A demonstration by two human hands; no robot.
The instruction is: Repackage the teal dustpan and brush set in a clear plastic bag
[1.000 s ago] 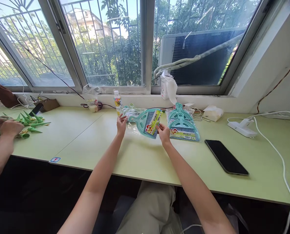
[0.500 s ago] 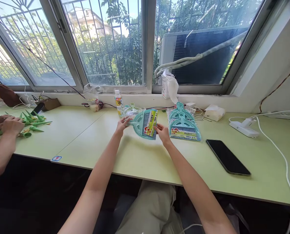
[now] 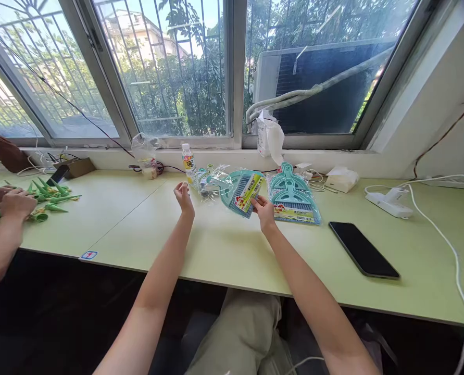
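Both forearms are bare from elbow to wrist, with no sleeve showing anywhere along them. The left hand (image 3: 184, 196) and the right hand (image 3: 263, 212) carry no glove, ring, watch or band (at least none that shows from this angle). Below the desk's near edge, the lap is covered by light khaki-beige trousers (image 3: 239, 333), the cloth loosely creased.

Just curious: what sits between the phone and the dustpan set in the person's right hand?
In the head view, a bagged stack of dustpans lies between the phone and the held dustpan set.
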